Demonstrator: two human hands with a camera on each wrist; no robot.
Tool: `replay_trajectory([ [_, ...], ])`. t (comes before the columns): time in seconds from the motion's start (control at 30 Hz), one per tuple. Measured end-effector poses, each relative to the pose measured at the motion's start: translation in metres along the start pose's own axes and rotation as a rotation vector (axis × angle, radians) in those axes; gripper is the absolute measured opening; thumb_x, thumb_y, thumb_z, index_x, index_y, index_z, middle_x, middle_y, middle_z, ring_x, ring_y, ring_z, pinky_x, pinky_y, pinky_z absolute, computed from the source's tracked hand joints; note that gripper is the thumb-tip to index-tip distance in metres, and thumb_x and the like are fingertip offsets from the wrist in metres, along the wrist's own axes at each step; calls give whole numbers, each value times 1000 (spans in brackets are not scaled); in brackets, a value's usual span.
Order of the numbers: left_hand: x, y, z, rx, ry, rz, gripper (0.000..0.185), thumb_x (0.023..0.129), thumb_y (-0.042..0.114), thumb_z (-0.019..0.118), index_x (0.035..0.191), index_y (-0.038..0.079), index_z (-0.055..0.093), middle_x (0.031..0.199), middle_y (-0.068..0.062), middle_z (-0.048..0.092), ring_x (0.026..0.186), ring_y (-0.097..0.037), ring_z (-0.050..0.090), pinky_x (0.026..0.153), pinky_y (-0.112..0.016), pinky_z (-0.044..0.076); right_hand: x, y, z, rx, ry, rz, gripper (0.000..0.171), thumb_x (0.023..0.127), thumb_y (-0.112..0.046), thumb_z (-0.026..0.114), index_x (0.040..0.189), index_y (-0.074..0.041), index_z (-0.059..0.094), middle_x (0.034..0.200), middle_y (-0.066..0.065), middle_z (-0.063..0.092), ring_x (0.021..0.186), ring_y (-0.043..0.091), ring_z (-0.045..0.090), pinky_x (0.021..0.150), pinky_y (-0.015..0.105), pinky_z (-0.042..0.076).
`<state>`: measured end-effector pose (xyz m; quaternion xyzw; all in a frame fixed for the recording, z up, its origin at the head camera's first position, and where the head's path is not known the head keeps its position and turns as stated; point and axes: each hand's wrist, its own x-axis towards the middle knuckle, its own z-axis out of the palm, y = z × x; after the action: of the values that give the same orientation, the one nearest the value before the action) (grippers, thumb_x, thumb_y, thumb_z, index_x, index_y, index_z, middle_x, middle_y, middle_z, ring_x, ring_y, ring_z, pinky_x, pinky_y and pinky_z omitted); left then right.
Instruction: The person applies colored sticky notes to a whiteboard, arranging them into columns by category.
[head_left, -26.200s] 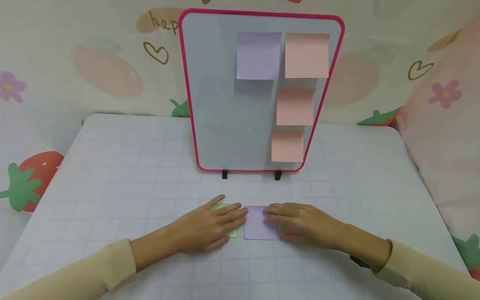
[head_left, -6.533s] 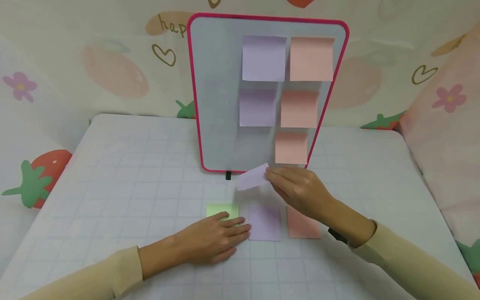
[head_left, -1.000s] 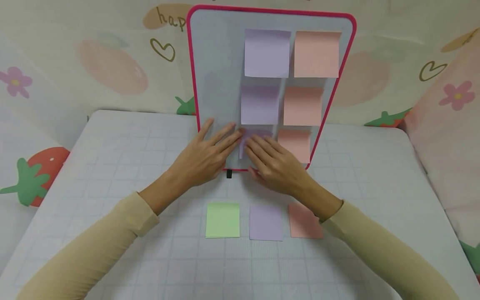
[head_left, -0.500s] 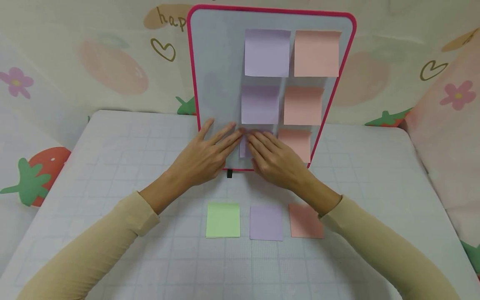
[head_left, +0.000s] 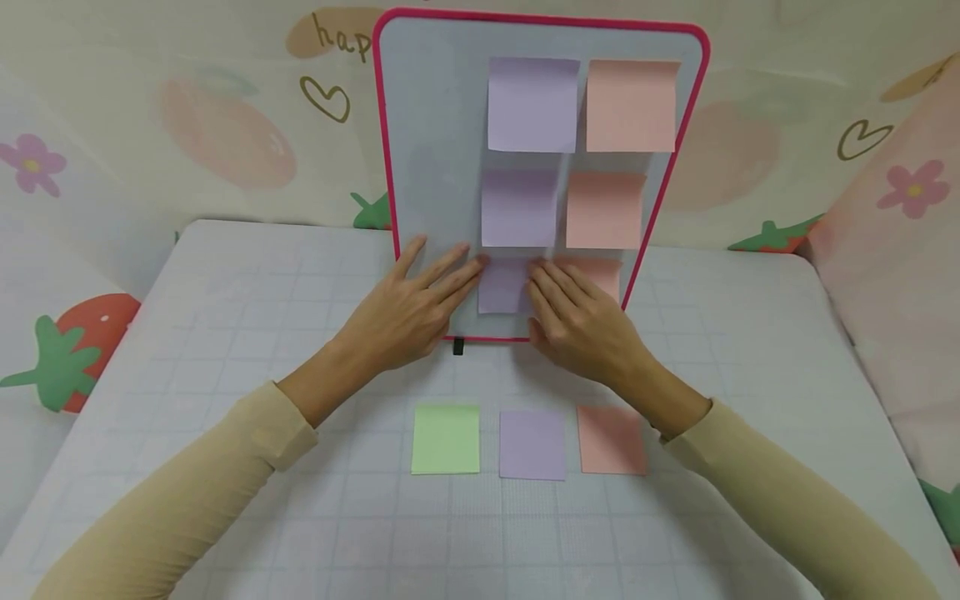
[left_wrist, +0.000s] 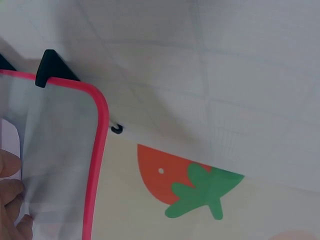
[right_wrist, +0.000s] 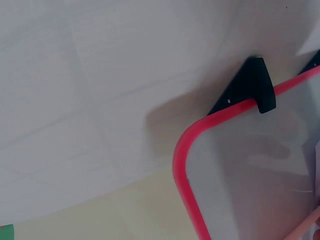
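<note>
Left hand: fingers extended, grasping nothing, tips at the upper left corner of the lowest purple note. Right hand: fingers nearly straight, likewise grasping nothing, at that note's upper right corner; firmness of contact is hard to judge. The note lies between both hands, against the whiteboard (pink-rimmed). Below the hands, a green square, purple square and pink square lie on the table.

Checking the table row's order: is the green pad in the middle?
No, the purple pad lies between the green pad and the pink pad.
</note>
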<state>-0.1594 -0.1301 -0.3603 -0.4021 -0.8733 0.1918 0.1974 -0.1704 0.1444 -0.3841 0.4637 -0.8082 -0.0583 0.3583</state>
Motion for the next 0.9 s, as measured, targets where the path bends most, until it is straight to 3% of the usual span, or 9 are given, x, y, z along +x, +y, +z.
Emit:
replay_trajectory([
  [0.23,0,1,-1,10,13,6,70,91,33,65,151,8,42,158,-5,37,149,-26,24,118,-56,16,-2,-2,0,7,14,-6,55,80,-21,75,123,11,63,126,26,63,121,39,59,109,45,40],
  [0.47,3,3,-2,30,17,13,69,91,34,63,152,8,42,158,-5,38,149,-25,24,118,-55,17,10,-9,3,-6,-22,-55,54,85,-21,73,129,8,61,131,22,62,125,36,57,114,43,34],
  [0.63,2,2,-1,30,7,13,73,90,36,66,152,8,41,159,-5,36,150,-25,24,118,-56,16,8,-9,3,-6,-55,-19,54,85,-21,72,130,9,61,132,22,61,125,36,57,113,44,35],
  [0.9,-1,0,-1,2,6,3,71,90,32,65,152,7,40,159,-6,35,149,-26,24,118,-58,15,-1,-4,0,-17,-30,22,53,84,-18,72,128,9,62,133,23,61,124,36,57,110,44,39],
])
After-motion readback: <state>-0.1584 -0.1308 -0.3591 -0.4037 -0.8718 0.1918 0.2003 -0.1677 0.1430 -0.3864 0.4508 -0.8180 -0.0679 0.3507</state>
